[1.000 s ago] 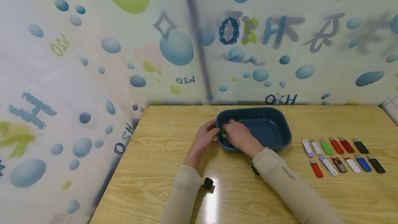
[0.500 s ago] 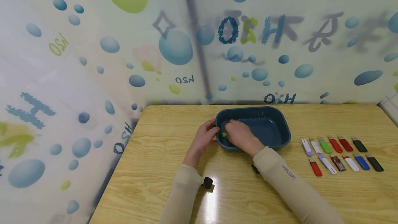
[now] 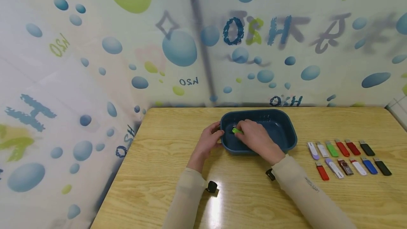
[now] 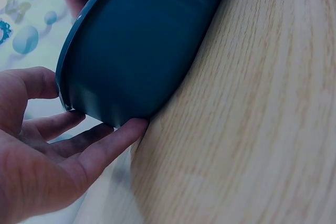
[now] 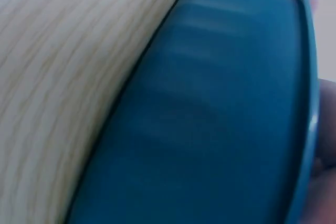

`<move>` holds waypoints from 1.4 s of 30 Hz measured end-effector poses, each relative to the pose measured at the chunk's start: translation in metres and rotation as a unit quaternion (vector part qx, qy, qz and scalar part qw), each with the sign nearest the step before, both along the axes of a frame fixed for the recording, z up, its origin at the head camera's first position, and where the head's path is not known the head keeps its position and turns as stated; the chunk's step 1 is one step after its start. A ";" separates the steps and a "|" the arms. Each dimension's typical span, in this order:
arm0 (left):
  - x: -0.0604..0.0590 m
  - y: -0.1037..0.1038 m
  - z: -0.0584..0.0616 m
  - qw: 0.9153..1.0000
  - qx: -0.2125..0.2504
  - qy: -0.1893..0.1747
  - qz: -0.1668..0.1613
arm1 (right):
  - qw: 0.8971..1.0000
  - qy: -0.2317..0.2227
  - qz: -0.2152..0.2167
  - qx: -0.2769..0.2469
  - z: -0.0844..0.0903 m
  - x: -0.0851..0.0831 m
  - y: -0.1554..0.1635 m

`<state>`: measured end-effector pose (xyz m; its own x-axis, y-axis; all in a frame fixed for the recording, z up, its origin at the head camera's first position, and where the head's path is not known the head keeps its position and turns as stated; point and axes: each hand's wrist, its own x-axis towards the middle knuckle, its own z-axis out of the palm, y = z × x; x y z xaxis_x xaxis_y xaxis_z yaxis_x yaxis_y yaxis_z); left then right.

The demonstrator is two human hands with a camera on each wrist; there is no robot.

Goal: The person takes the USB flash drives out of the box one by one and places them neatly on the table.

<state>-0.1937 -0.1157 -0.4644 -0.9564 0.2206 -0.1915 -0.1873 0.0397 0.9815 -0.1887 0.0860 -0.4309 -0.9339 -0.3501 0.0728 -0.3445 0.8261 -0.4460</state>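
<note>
A dark blue plastic basin point(image 3: 276, 147) stands on the table. At its left end my left hand point(image 3: 210, 139) holds it, thumb at the rim and fingers spread against the outer wall, as the left wrist view shows. Inside the basin's outline my right hand point(image 3: 254, 135) pinches a green USB flash drive point(image 3: 236, 130), its metal plug pointing up and left. In the right wrist view the basin's outer wall point(image 5: 199, 108) fills most of the picture and hides what the right fingers hold.
Right of the basin, two rows of USB flash drives lie on the wooden table point(image 3: 165, 158), among them a green one point(image 3: 332, 149), a blue one point(image 3: 370, 166) and a brown one point(image 3: 345, 167). A patterned curtain point(image 3: 178, 80) hangs behind the table's far edge.
My right hand has shifted right and slightly up from the basin's left side, carrying the green USB flash drive, whose plug now shows. The left hand stays at the basin's end.
</note>
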 end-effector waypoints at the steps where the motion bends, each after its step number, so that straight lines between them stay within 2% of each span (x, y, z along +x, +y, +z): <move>1: 0.000 0.000 0.000 1.000 0.000 0.000 0.001 | 1.000 0.002 -0.004 -0.007 0.001 0.001 0.003; 13: -0.001 0.001 -0.003 1.000 -0.007 0.005 0.005 | 0.996 0.021 -0.052 -0.075 0.029 0.018 0.039; 22: 0.000 0.001 -0.002 1.000 -0.006 0.009 -0.003 | 0.994 0.033 -0.075 -0.078 0.050 0.026 0.076; 32: 0.001 0.001 0.000 1.000 -0.006 0.001 0.005 | 0.990 0.030 -0.111 -0.086 0.058 0.032 0.111; 42: 0.002 0.001 0.000 1.000 -0.008 0.007 0.002 | 0.989 0.004 -0.132 -0.074 0.052 0.029 0.147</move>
<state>-0.1921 -0.1150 -0.4647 -0.9597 0.2147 -0.1811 -0.1734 0.0542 0.9834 -0.1594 0.2335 -0.3792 -0.9904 -0.0800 0.1128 -0.1303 0.8132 -0.5673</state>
